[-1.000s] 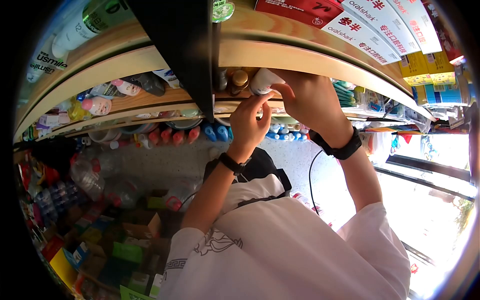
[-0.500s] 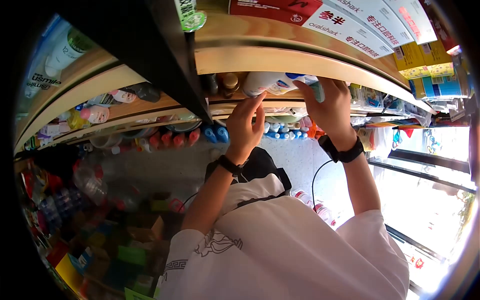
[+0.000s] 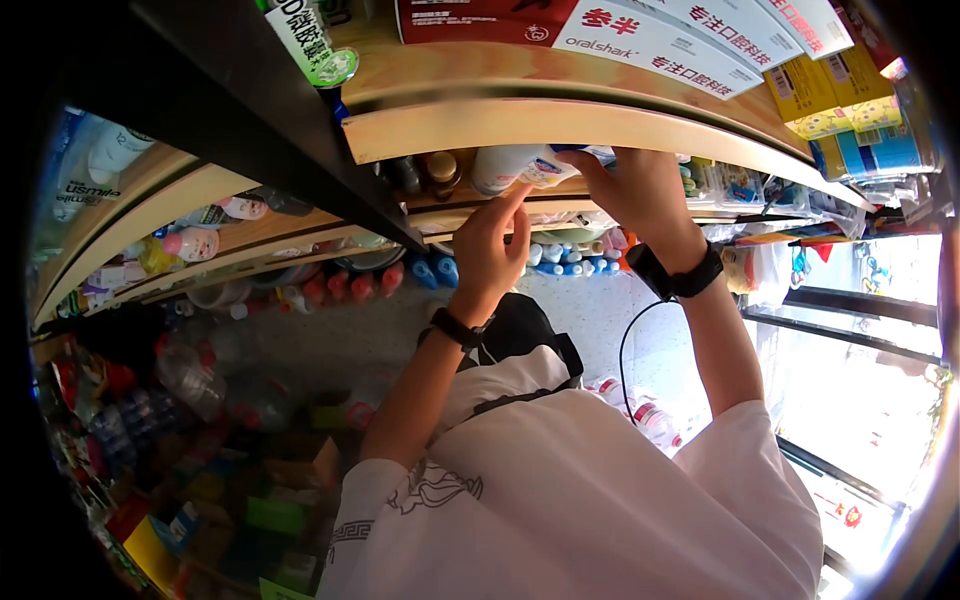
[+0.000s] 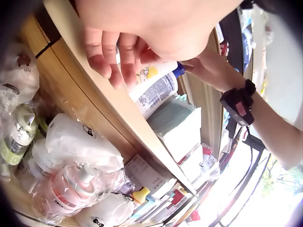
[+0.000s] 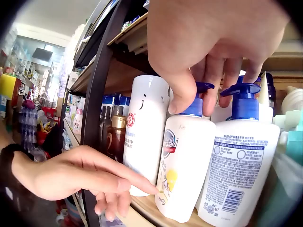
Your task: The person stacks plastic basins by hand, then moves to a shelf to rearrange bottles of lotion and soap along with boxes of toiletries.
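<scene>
A white hand soap pump bottle (image 5: 187, 156) with a blue pump stands at the shelf's front edge. From above, my right hand (image 5: 213, 47) grips it at the pump, thumb on the near side and fingers behind. My left hand (image 5: 75, 177) reaches in from the side, its index fingertip at the bottle's lower front and its other fingers loosely bent. To one side stands a plain white bottle (image 5: 144, 118) with red print. On the other side is a second pump bottle (image 5: 236, 170), its back label facing out. In the head view the shelf board partly hides the bottles.
A black shelf post (image 3: 290, 120) rises left of the hands. The upper shelf edge (image 3: 560, 130) runs just above them, with toothpaste boxes (image 3: 640, 45) on top. A brown bottle with a gold cap (image 5: 116, 135) stands beside the post. Plastic-wrapped bottles (image 4: 71, 189) fill a lower shelf.
The right hand has drawn back from deeper over the white bottle and moved right to the pump bottle, now showing at the front. The left hand stays near the shelf edge; the view has shifted.
</scene>
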`<state>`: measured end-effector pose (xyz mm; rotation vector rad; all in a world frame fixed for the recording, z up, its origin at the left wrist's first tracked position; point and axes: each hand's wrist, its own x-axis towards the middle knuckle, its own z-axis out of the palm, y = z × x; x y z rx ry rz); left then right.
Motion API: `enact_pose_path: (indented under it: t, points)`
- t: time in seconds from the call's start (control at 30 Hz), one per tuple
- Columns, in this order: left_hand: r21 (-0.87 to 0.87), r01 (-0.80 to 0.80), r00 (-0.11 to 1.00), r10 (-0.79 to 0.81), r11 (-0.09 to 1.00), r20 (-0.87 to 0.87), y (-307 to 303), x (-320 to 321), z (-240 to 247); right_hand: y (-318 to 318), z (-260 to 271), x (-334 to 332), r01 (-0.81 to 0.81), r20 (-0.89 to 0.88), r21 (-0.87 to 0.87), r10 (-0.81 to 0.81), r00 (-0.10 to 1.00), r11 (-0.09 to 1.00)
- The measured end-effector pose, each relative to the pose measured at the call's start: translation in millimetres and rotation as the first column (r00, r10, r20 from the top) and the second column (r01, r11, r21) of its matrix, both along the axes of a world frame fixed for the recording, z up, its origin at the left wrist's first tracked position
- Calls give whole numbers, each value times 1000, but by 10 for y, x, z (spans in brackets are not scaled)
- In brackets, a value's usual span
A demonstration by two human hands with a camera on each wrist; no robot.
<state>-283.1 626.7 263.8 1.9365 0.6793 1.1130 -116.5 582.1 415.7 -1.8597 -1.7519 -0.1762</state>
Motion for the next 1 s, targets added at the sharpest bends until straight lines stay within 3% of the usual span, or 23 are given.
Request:
enact_pose_path:
  t: [0.07, 0.13, 0.27, 0.37, 0.43, 0.67, 0.73, 0.83, 1.0]
  points:
    - [-18, -85, 996, 84, 996, -22, 14, -16, 0, 23, -3, -23, 5, -55, -15, -6, 998, 1000]
    - [12, -89, 996, 89, 996, -7, 36, -19, 5, 62, -23, -55, 16, -70, 71, -11, 997, 997]
    - [73, -109, 994, 108, 991, 16, 52, -29, 2, 55, -3, -96, 5, -53, 57, -2, 999, 998]
    - [61, -98, 995, 100, 993, -25, 53, -69, 8, 60, -21, -111, 54, -45, 50, -52, 998, 997]
    - [48, -86, 996, 87, 995, -22, 46, -79, 15, 88, -60, -98, 6, -63, 143, 3, 998, 990]
    - [13, -64, 998, 64, 998, -22, 40, -72, -14, 66, -59, -95, 16, -163, 135, 7, 987, 991]
    - [15, -62, 998, 62, 998, -16, 46, -69, -22, 90, -124, -57, -46, -141, 206, 76, 987, 977]
    - [25, -51, 999, 52, 998, -13, 60, -82, -16, 70, -107, -66, -27, -233, 147, 61, 971, 989]
    - [26, -35, 999, 36, 999, -22, 80, -88, 4, 55, -155, -23, 1, -159, 142, 22, 987, 990]
